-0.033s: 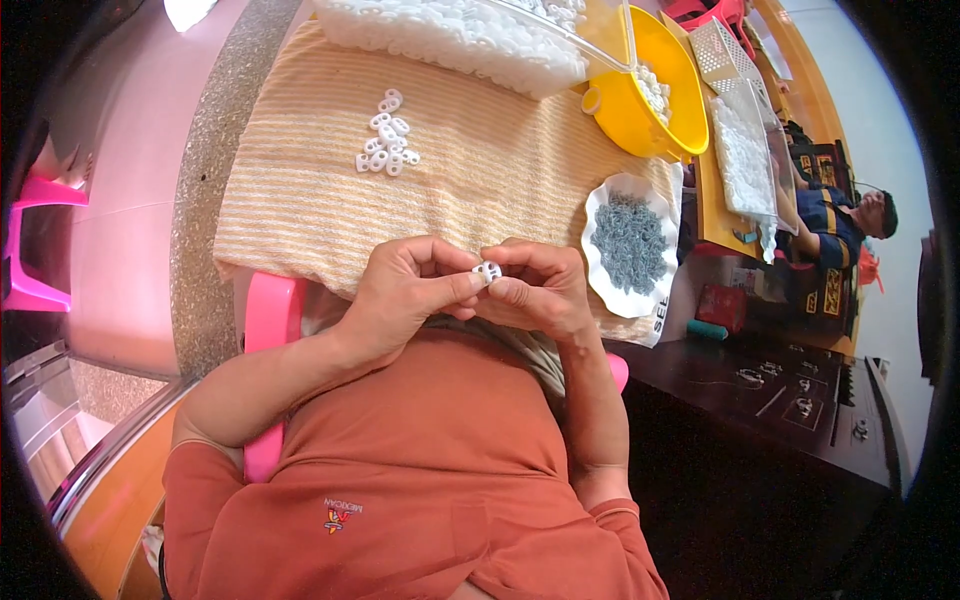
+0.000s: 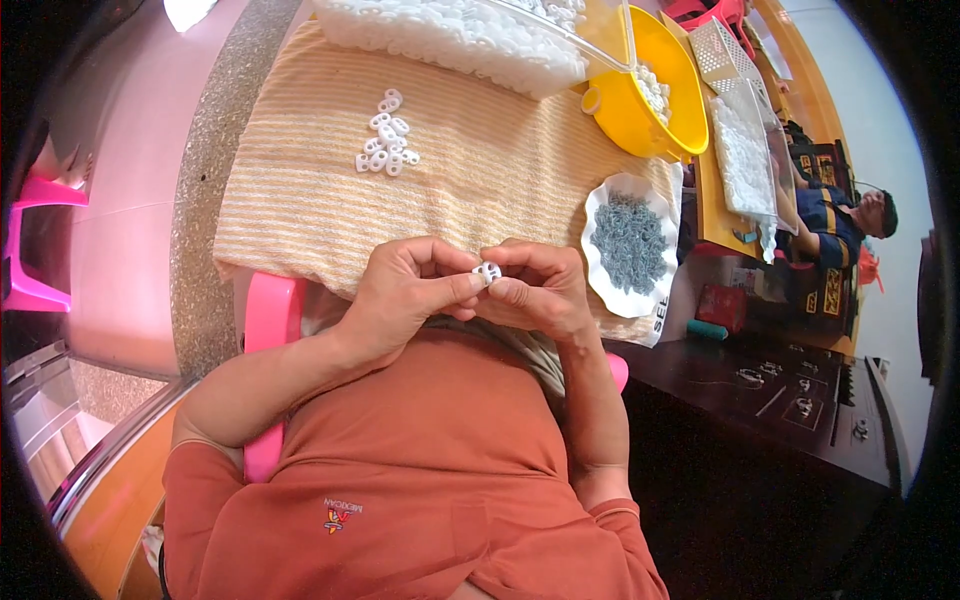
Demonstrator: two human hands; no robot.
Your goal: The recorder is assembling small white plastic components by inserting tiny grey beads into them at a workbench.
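Observation:
Between the fingertips of both hands, just past the table's near edge, is a small white plastic piece with holes (image 2: 488,271), which looks like a cord lock. My left hand (image 2: 415,285) pinches its left side with thumb and forefinger. From the right, my right hand (image 2: 540,285) grips the same piece, its thumb below. Part of the piece is hidden by the fingers. To the right, a white wavy-rimmed dish (image 2: 594,262) holds many tiny dark grey metal parts (image 2: 630,243), possibly springs. A loose pile of similar white two-holed pieces (image 2: 388,138) lies on the striped cloth (image 2: 290,190).
A clear bin (image 2: 610,55) full of white pieces stands at the far edge, beside a yellow bowl (image 2: 690,110) with more inside. Farther right, another person (image 2: 835,225) sits near a tray of white pieces (image 2: 742,160). A pink chair (image 2: 272,360) is around me.

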